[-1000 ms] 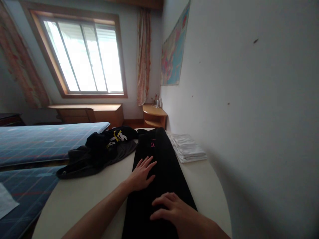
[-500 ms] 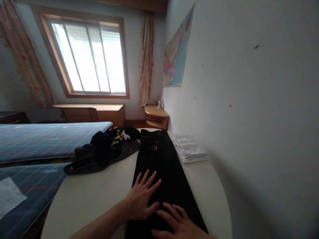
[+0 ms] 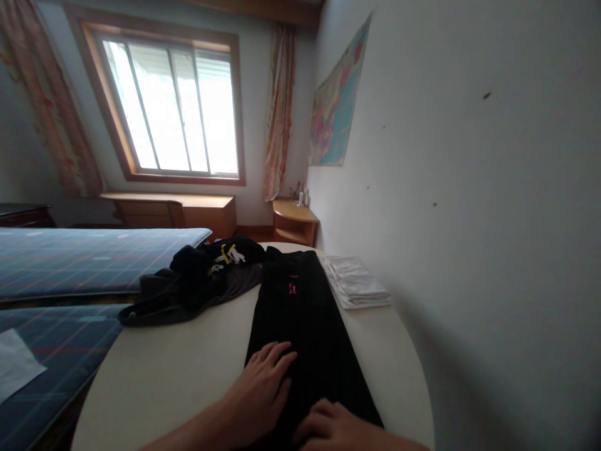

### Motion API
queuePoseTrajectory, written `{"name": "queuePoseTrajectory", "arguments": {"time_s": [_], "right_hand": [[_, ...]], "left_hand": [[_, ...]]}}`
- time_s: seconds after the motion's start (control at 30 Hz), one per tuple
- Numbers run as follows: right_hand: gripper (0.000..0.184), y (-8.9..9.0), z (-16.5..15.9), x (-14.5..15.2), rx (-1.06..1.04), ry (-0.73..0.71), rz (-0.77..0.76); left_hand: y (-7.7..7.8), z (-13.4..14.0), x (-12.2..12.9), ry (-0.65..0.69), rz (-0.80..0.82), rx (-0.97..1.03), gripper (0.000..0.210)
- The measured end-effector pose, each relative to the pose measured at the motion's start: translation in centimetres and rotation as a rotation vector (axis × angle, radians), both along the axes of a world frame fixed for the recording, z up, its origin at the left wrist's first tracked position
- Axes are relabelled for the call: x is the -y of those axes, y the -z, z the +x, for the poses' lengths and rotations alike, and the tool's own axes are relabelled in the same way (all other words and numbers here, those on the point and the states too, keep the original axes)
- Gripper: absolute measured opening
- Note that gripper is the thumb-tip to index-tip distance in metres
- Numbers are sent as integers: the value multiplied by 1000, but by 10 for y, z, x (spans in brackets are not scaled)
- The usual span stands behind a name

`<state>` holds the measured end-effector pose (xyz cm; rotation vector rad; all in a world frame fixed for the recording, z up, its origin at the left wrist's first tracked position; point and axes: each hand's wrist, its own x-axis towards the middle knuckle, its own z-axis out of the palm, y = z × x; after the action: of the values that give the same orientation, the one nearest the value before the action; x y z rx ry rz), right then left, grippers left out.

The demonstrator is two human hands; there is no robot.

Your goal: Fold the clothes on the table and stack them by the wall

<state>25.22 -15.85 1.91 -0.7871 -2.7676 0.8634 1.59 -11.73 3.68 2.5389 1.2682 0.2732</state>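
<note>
Long black trousers (image 3: 305, 326), apparently folded lengthwise, stretch along the cream round table (image 3: 178, 369), with small pink print near the far end. My left hand (image 3: 263, 388) lies on their left side, palm down, its fingers slightly bent and nothing visible in them. Closer to me, my right hand (image 3: 333, 429) rests on the near part of the cloth. Its fingers are bent more, no pinched fold shows, and the frame's bottom edge cuts off part of the hand. The near end of the trousers is out of sight.
A crumpled black and grey garment (image 3: 201, 282) with yellow and white print lies at the table's far left. Folded white cloth (image 3: 354, 282) sits at the far right, by the wall (image 3: 493, 263). Blue plaid mattresses (image 3: 94, 263) stand to the left.
Both hands have slid towards me over the trousers, and their spread fingers have drawn together and bent. The far end of the trousers has shifted slightly nearer.
</note>
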Motion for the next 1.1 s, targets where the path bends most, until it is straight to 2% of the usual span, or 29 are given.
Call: {"name": "queuePoseTrajectory", "arguments": {"time_s": [0.03, 0.07, 0.1, 0.17, 0.23, 0.33, 0.4, 0.57, 0.77, 0.93, 1.1], "right_hand": [[30, -16, -3, -10, -51, 16, -47], [32, -30, -6, -21, -102, 109, -68], [27, -40, -9, -35, -141, 245, -55], [19, -49, -15, -69, -190, 482, 6], [21, -46, -22, -108, -187, 661, 76], [22, -34, -35, -164, -31, 914, 131], [27, -29, -45, -193, 21, 993, 134], [47, -29, -69, -239, 80, 1044, 109], [29, -21, -74, -257, 79, 1011, 84], [29, -13, -62, -258, 0, 1044, 120], [61, -4, -59, -257, -93, 992, 172]], "left_hand": [[-2, 3, -9, -32, 41, 15, 52], [-3, 6, -19, -50, 76, 18, 52], [-3, 9, -29, -56, 103, 10, 53], [-1, 14, -47, -74, 134, -9, 58], [5, 19, -60, -106, 150, -6, 60], [16, 20, -65, -145, 167, 27, 61], [21, 20, -65, -150, 166, 39, 61], [24, 19, -63, -166, 110, 41, 65], [19, 21, -64, -172, 51, 39, 68], [19, 21, -66, -152, 30, 40, 73], [22, 19, -67, -121, -4, 26, 69]]}}
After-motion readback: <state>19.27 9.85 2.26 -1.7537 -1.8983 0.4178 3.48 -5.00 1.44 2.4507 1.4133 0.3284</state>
